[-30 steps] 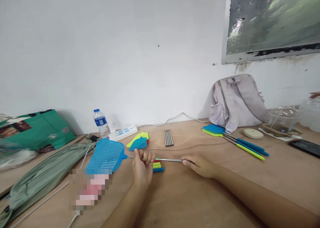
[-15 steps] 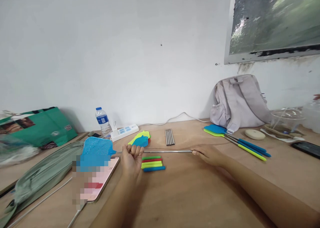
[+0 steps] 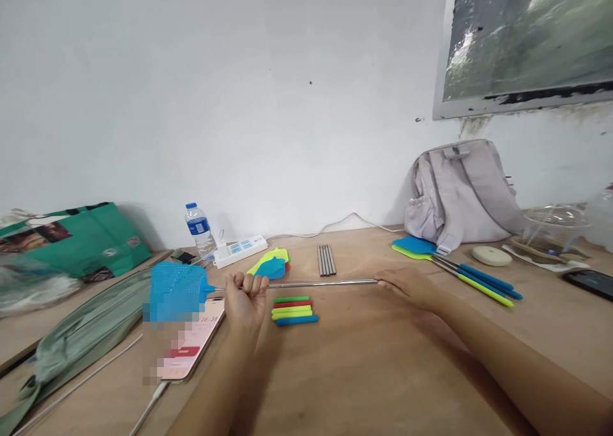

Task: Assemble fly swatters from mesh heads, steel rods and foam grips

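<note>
One head-worn camera looks forward and down — across the tabletop [image 3: 364, 372] to the wall [image 3: 239, 104].

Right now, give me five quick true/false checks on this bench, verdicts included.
1. The left hand is closed around the metal rod of the blue swatter. True.
2. The right hand is clear of the metal rod. False: the right hand is on the end of the rod away from the swatter's head.
3. In the row of loose handles, the blue handle lies nearest the person. True.
4. The water bottle stands to the right of the backpack. False: the water bottle is to the left of it.
5. The loose metal rods lie farther from the person than the loose handles. True.
</note>
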`<state>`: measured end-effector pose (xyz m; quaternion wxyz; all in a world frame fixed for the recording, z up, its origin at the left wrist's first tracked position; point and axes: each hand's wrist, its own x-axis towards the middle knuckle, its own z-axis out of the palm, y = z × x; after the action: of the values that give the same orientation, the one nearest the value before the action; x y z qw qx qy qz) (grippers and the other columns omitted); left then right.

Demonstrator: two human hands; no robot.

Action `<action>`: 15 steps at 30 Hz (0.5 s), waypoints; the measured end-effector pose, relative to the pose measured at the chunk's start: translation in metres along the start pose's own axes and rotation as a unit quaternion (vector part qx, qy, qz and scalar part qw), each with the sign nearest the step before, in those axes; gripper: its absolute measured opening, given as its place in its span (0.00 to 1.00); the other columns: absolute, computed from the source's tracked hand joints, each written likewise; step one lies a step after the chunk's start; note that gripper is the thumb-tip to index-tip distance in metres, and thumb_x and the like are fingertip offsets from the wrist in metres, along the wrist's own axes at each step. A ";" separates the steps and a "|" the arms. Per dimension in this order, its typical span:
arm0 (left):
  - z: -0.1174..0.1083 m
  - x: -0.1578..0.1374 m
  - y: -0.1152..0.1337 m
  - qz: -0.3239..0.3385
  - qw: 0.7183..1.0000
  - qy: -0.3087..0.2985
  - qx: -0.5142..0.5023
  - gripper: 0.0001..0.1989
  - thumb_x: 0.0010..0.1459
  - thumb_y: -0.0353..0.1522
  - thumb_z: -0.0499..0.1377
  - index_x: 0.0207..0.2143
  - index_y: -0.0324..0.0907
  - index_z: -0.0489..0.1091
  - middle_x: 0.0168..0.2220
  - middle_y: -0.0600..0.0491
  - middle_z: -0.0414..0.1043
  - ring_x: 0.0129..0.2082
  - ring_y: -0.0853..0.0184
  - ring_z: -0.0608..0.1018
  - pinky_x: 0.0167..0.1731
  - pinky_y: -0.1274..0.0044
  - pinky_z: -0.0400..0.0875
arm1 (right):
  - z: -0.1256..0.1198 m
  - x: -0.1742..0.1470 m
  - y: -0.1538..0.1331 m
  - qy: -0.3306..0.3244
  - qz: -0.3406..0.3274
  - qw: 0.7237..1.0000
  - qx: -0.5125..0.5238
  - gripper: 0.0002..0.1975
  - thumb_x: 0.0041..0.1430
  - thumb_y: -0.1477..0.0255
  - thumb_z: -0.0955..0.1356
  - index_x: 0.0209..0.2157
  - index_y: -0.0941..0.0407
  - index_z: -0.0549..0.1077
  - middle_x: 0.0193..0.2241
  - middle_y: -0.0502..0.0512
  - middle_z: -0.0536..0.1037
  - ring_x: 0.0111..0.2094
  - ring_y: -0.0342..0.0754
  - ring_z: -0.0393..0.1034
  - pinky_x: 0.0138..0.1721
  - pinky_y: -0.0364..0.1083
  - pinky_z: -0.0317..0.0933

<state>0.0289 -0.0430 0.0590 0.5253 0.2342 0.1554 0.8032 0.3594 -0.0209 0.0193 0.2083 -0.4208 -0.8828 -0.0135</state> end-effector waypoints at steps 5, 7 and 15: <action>-0.003 0.003 0.004 0.020 1.000 -0.004 0.000 0.21 0.62 0.36 0.41 0.16 0.41 0.47 0.09 0.63 0.42 0.09 0.76 0.49 0.13 0.81 0.48 | 0.001 -0.002 -0.001 0.009 0.005 1.000 0.004 0.21 0.60 0.61 0.53 0.41 0.54 0.71 0.39 0.57 0.76 0.39 0.52 0.69 0.38 0.50 0.62; -0.009 0.006 0.004 0.021 1.000 -0.007 -0.003 0.21 0.62 0.36 0.43 0.16 0.41 0.48 0.09 0.63 0.42 0.09 0.76 0.49 0.13 0.81 0.49 | 0.006 -0.004 -0.003 -0.002 -0.002 1.000 0.004 0.21 0.61 0.61 0.53 0.41 0.54 0.70 0.38 0.57 0.75 0.38 0.51 0.69 0.37 0.49 0.62; -0.033 0.012 -0.016 -0.095 0.991 0.090 -0.009 0.14 0.59 0.32 0.47 0.20 0.41 0.57 0.18 0.58 0.62 0.22 0.73 0.70 0.31 0.77 0.69 | 0.032 -0.011 -0.012 0.029 0.031 0.999 -0.034 0.17 0.61 0.64 0.54 0.34 0.54 0.69 0.30 0.55 0.75 0.31 0.49 0.69 0.31 0.47 0.58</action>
<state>0.0191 -0.0259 0.0263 0.5856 0.1406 0.2163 0.7685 0.3448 -0.0302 -0.0121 0.2195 -0.4543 -0.8620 -0.0493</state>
